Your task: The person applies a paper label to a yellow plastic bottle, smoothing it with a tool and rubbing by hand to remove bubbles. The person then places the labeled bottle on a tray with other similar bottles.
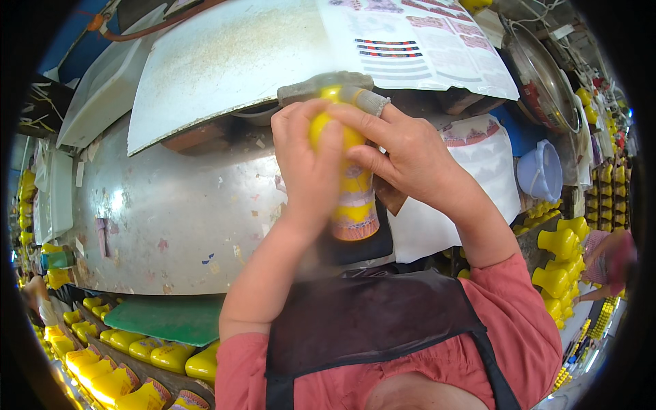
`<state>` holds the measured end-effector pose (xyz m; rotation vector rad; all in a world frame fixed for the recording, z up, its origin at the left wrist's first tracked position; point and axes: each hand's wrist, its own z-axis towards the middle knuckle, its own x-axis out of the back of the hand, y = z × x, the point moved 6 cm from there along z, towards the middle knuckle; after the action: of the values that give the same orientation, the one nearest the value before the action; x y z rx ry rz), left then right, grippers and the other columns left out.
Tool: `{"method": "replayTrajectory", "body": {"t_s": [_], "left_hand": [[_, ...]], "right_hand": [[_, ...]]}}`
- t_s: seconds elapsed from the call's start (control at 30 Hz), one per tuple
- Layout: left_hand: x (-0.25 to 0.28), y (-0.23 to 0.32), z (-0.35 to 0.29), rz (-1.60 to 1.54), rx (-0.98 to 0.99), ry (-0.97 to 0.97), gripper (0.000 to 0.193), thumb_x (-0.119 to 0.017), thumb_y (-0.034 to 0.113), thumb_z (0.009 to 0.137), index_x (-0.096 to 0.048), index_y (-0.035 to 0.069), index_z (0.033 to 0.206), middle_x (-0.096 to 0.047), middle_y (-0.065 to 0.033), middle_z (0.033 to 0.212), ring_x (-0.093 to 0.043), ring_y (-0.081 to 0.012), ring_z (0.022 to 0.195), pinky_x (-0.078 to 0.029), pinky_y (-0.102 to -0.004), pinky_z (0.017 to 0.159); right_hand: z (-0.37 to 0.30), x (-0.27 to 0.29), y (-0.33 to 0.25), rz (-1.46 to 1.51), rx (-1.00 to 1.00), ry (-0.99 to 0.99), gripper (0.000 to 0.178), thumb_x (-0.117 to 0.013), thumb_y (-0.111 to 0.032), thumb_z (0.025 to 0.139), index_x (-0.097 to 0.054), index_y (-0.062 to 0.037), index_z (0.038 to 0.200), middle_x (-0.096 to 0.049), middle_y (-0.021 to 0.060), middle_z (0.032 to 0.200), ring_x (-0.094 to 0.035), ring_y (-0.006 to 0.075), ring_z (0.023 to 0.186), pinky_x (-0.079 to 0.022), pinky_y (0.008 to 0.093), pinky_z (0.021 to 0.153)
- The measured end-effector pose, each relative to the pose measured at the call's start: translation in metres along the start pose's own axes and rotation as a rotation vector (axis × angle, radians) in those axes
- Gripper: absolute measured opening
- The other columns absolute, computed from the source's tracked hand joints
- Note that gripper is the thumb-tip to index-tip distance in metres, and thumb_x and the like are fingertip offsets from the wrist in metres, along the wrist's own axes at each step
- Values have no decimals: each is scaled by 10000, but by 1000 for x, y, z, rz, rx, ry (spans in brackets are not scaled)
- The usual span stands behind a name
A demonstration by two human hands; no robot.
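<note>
Clasped the yellow vase (355,205) by its far half in left hand (305,152) and right hand (412,149), long axis toward the dark apron (362,318).

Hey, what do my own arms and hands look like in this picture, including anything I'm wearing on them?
Your coral-red sleeves end around the elbows, leaving both forearms bare. Your left hand has no glove. Your right hand is ungloved too, but one finger has a grey wrap around it; I can't tell what it's made of.
</note>
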<state>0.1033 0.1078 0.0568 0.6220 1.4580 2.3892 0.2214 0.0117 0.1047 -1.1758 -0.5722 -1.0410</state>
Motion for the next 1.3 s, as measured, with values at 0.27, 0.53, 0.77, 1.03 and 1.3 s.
{"method": "replayTrajectory", "body": {"t_s": [0.27,0.53,0.77,1.03,1.3], "left_hand": [[1,1,0,-1,-17,9,347,-515,260,1015,-609,14,1241,-508,-171,1250,-510,-300,1175,-390,-402,1070],[3,-12,-3,-309,102,-19,437,-377,347,1117,-598,0,1265,-509,-136,1265,-511,-244,1194,-381,-355,1076],[-1,-14,-16,-348,263,-60,479,-418,395,1109,-442,37,1426,-494,-131,1308,-510,-212,1201,-394,-347,1082],[-10,-21,-25,-671,425,-25,537,-383,481,1110,-367,79,1465,-551,-126,1313,-540,-208,1208,-442,-345,1050],[-11,-31,-26,-681,441,-17,595,-362,526,1105,-283,97,1510,-519,-127,1362,-520,-214,1241,-431,-360,1075]], "right_hand": [[11,11,27,409,-419,6,422,-651,-339,994,-646,-171,1382,-657,47,934,-625,159,720,-525,319,637],[-3,22,-6,244,100,12,313,-720,88,842,-683,-39,1125,-694,40,1002,-682,173,907,-551,303,816],[-43,13,-59,-122,701,330,164,-752,-123,781,-725,-147,941,-636,30,825,-715,245,861,-615,364,732],[-62,18,-9,-37,221,483,325,-735,-27,744,-727,-135,1050,-740,82,942,-703,253,769,-568,359,660],[-57,0,-9,238,73,391,300,-790,-64,804,-713,-75,1094,-723,134,988,-713,288,806,-579,365,690]]}}
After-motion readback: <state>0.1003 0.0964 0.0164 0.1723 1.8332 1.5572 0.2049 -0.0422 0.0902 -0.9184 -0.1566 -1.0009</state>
